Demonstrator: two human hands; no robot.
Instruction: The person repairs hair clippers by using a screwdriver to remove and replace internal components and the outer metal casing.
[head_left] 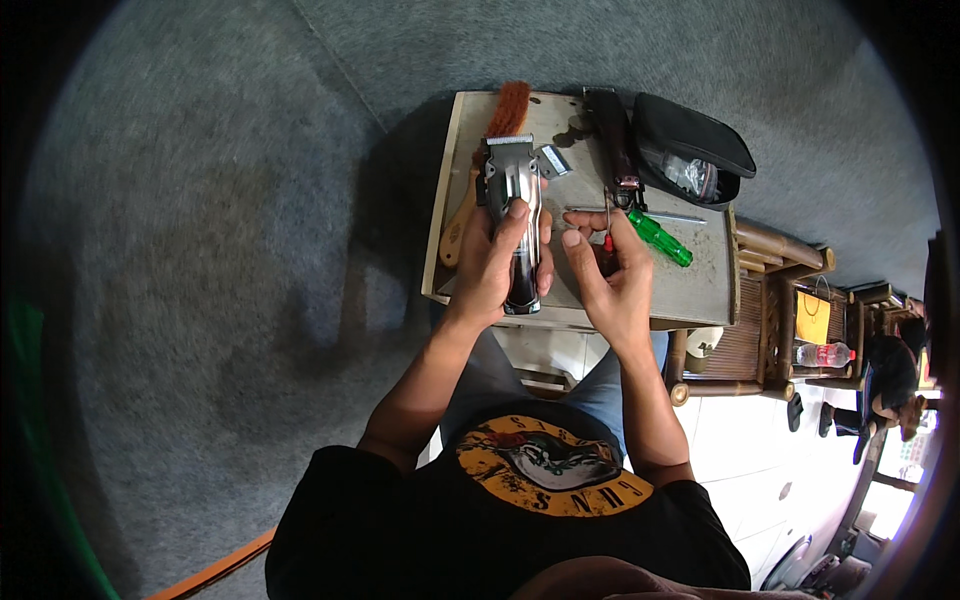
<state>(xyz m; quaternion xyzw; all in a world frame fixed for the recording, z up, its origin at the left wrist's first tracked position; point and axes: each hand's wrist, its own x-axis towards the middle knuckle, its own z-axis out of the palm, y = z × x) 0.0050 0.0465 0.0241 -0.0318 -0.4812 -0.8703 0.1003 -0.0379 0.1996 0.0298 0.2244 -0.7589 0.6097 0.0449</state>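
My left hand is wrapped round a silver and black hair clipper, its toothed blade toward the far side and its thumb on the body. To the right, my right hand has its fingers closed on a small screwdriver with a red part and a thin shaft pointing away from me. The palm side hides part of this tool. Just beyond that hand lie a green-handled screwdriver and a thin metal rod. A loose clipper blade rests on the small table, right of the held clipper.
Partly behind the clipper is a wooden-handled brush with reddish bristles. A second, dark clipper lies beside an open black zip case holding a clear plastic bag. A bamboo bench adjoins the table's right; a bottle lies farther right.
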